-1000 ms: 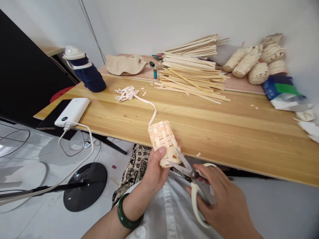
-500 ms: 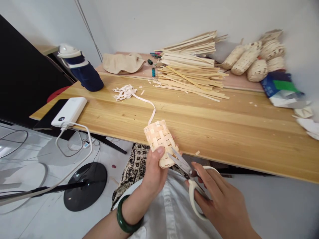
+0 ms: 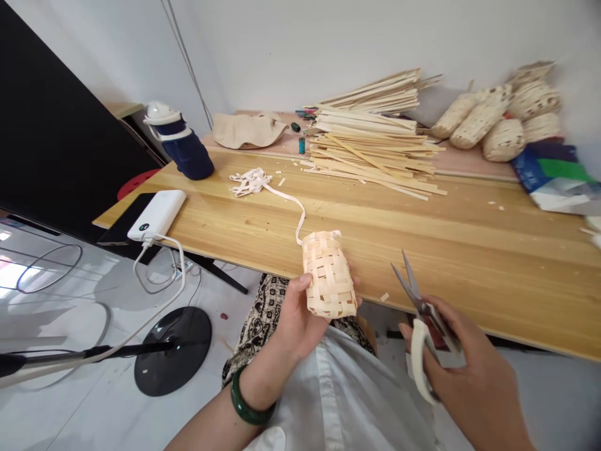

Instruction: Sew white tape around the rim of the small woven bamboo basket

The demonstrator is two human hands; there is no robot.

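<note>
A small woven basket of pale flat strips is gripped in my left hand, thumb on its near side and fingertips showing at its right edge. It is tilted over the table's front edge. From the basket's top a pale ribbon runs across the table to a loose heap. My right hand holds scissors by their white handles, to the right of the basket and apart from it. The scissor blades are slightly spread and point up and away from me.
Bundles of flat strips lie at the back of the table, near a blue thread spool and a beige cloth. Woven pieces are piled back right. A navy bottle and white power bank stand left.
My right hand has drawn the scissors away from the basket to the right. My left hand has turned the basket more upright. The view has shifted slightly.
</note>
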